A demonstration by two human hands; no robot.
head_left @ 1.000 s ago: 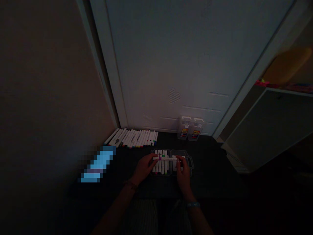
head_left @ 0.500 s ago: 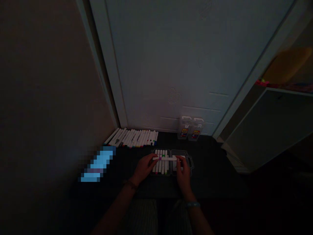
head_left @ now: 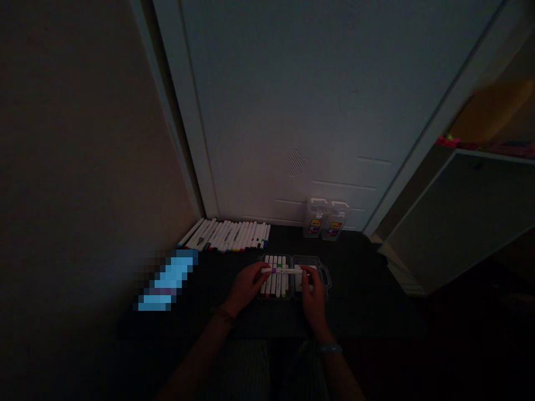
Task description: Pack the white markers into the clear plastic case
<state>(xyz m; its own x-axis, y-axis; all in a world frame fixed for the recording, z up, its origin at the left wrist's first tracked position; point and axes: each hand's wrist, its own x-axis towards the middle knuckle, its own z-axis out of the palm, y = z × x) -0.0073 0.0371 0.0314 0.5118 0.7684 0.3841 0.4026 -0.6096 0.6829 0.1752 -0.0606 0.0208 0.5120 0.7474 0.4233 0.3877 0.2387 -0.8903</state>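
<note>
- Nearest of all, ribbed cloth is seen below the near edge of the dark desk.
- Here on the near side, a white marker with a purple band is held level by both hands, stretched sideways across the open case; whether the case is touched by it cannot be told.
- One end is pinched by the left hand, fingers closed narrowly on it; a dark bracelet is worn at that wrist.
- The other end is gripped by the right hand, fingers curled in, with a bluish band worn on the wrist.
- Under the marker, a row of white markers is held in the case's left half, and a white sheet is partly seen in the right half.
- Over by the left edge, a bright blue patch is shown, too pixelated to be named.
- Along the far edge, from the far left corner inward, a long row of loose markers is laid side by side.
- Toward the far right corner, two clear cases are stood upright, side by side, colourful labels shown.
- Behind it all, a pale panel is marked with a striped heart.
</note>
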